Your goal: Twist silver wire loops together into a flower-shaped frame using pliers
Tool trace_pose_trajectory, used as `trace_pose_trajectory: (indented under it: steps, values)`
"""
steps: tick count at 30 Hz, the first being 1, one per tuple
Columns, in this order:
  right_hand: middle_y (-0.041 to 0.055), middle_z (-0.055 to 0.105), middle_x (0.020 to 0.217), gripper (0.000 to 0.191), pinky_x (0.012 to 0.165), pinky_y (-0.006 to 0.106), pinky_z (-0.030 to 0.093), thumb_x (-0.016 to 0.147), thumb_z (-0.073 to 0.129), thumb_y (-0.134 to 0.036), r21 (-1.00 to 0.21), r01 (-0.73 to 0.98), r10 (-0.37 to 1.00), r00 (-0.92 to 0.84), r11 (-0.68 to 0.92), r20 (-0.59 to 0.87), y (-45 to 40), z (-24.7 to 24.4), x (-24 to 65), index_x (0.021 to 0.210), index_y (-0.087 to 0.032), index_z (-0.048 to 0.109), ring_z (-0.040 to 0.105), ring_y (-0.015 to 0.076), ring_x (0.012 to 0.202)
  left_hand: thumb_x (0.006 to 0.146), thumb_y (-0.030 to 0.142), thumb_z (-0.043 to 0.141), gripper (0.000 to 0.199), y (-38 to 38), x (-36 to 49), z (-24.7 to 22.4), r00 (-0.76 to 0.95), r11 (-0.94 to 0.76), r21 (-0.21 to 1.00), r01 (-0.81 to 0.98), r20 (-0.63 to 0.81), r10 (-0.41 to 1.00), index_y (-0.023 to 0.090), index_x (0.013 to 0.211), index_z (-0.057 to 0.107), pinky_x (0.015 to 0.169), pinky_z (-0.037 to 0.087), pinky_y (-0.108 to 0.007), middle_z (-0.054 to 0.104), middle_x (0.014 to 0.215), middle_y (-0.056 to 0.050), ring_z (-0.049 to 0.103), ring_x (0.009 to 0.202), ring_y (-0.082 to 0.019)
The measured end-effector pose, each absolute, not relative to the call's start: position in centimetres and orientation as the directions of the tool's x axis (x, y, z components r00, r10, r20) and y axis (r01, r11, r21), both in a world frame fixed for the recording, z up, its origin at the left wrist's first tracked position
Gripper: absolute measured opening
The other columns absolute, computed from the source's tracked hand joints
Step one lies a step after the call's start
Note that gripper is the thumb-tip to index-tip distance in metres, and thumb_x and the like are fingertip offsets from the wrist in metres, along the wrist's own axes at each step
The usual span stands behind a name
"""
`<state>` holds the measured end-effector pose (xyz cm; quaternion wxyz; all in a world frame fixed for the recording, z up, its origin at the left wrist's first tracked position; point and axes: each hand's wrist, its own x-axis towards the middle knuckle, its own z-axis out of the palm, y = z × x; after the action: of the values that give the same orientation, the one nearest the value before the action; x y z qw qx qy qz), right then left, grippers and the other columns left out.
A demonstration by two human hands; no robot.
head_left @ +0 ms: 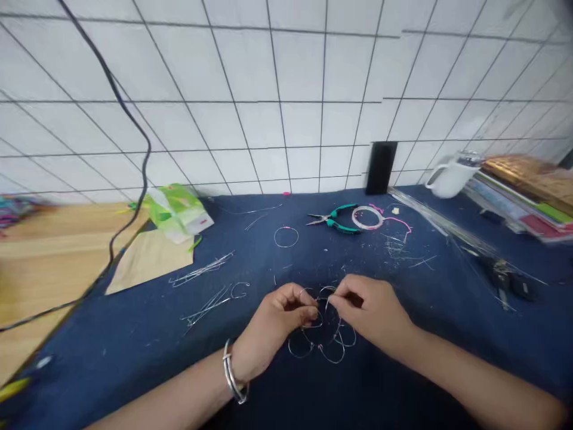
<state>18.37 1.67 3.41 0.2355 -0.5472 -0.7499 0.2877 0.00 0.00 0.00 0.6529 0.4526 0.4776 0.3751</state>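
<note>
A flower-shaped wire frame (332, 362), made of a ring with several thin wire loops around it, is between my hands just above the dark blue cloth. My left hand (286, 313) pinches it at its upper left, thumb and forefinger closed; a bangle is on that wrist. At its upper right my right hand (364, 307) has thumb and forefinger closed on a short light strand at the frame, which looks like wire. Small pinkish bits sit at the joints of the loops. My fingertips hide part of the frame's top.
Beyond my hands lie a single wire ring (286, 237), needle-nose pliers (335, 220) and a white spool (367, 218) with pink thread. Bent wires (215, 304) lie at left near a green packet (176, 209). Straight wires (421, 209), keys (504, 278) and a white mug (450, 176) are at right.
</note>
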Motion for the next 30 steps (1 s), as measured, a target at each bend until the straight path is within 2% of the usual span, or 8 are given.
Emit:
trace_pose_trajectory:
  steps: [7,14,18,22,27,30]
  values:
    - [-0.0047,0.048,0.056,0.019,0.051,0.021,0.029,0.073,0.053,-0.021,-0.592,0.753,0.954,-0.281,0.289,0.109,1.3,2.9,18.2,0.057,-0.019,0.044,0.043,0.0081,0.054,0.071,0.015,0.066,0.011,-0.1,0.0,-0.2,0.287,0.294,0.954,-0.063,-0.265,0.921,0.015,0.077,0.057,0.067,0.043,-0.023,0.062,0.086,-0.002,0.054,0.073,-0.011]
    - [-0.0061,0.048,0.052,0.016,0.048,0.019,0.031,0.072,0.053,-0.022,-0.751,0.643,0.954,-0.294,0.147,-0.065,1.1,3.6,17.8,0.058,-0.019,0.047,0.043,0.0071,0.050,0.072,0.015,0.065,0.012,0.0,0.2,-0.3,0.283,0.278,0.956,-0.092,-0.243,0.928,0.015,0.077,0.055,0.065,0.042,-0.023,0.061,0.087,-0.002,0.053,0.074,-0.011]
    - [-0.0064,0.047,0.051,0.017,0.047,0.018,0.032,0.074,0.053,-0.024,-0.808,0.582,0.949,-0.297,0.093,-0.105,1.2,3.9,17.9,0.059,-0.019,0.048,0.042,0.0065,0.049,0.072,0.014,0.065,0.014,-0.1,0.3,-0.2,0.277,0.268,0.958,-0.105,-0.230,0.933,0.015,0.079,0.053,0.063,0.042,-0.022,0.059,0.075,0.001,0.051,0.066,-0.009]
    - [-0.0068,0.047,0.051,0.017,0.047,0.018,0.032,0.075,0.053,-0.025,-0.797,0.592,0.959,-0.277,0.115,-0.068,1.2,3.7,18.0,0.060,-0.019,0.049,0.042,0.0063,0.049,0.069,0.011,0.067,0.022,-0.1,0.4,0.1,0.278,0.308,0.936,-0.170,-0.254,0.926,0.016,0.084,0.051,0.064,0.043,-0.023,0.058,0.076,0.002,0.052,0.066,-0.009]
    - [-0.0072,0.048,0.050,0.018,0.047,0.018,0.031,0.075,0.054,-0.024,-0.761,0.632,0.962,-0.269,0.146,-0.039,1.4,3.4,17.9,0.058,-0.019,0.049,0.042,0.0060,0.048,0.069,0.011,0.067,0.020,0.0,0.4,0.1,0.282,0.290,0.943,-0.163,-0.237,0.930,0.015,0.080,0.052,0.063,0.043,-0.022,0.057,0.073,0.002,0.052,0.065,-0.008]
    - [-0.0073,0.049,0.051,0.019,0.047,0.019,0.031,0.075,0.054,-0.025,-0.741,0.654,0.965,-0.261,0.154,-0.030,1.4,3.1,18.0,0.058,-0.019,0.048,0.043,0.0061,0.048,0.068,0.010,0.068,0.026,0.0,0.4,0.0,0.290,0.327,0.924,-0.200,-0.263,0.920,0.016,0.085,0.051,0.063,0.044,-0.023,0.057,0.073,0.002,0.053,0.064,-0.009]
